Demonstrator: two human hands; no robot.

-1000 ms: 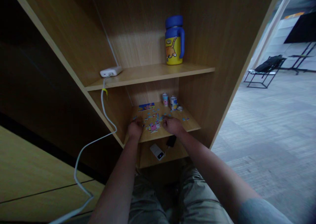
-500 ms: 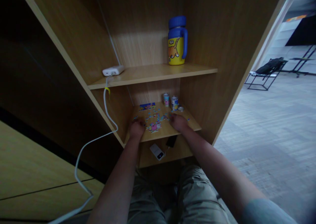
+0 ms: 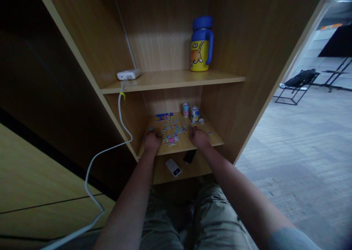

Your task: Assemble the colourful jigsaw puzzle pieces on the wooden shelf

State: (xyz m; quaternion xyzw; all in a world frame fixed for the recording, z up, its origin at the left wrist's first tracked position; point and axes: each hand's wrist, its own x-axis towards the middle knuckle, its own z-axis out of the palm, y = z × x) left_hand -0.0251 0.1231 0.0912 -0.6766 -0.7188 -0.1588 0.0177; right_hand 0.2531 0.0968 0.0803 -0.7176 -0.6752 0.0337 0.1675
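Note:
Small colourful jigsaw puzzle pieces (image 3: 173,127) lie scattered over the lower shelf, and a joined pink-and-yellow cluster (image 3: 172,139) sits near its front. My left hand (image 3: 152,141) rests at the shelf's left side, just beside that cluster; its fingers are curled and what they hold, if anything, is hidden. To the right of the pieces is my right hand (image 3: 199,137), with fingers bent together low over the board; their tips are too small to make out. A blue picture card (image 3: 164,116) lies at the back left of the pieces.
Two small printed cans (image 3: 186,110) and a round lid (image 3: 201,120) stand behind my right hand. Above, a shelf carries a blue-and-yellow jug (image 3: 201,44) and a white device (image 3: 128,74) with a hanging cable (image 3: 90,165). Below lie a white power bank (image 3: 173,167) and a dark phone-like object (image 3: 189,156).
The view has shifted slightly, so the cabinet appears a little moved. Both hands stay at about the same places on the shelf, and the pieces look unchanged.

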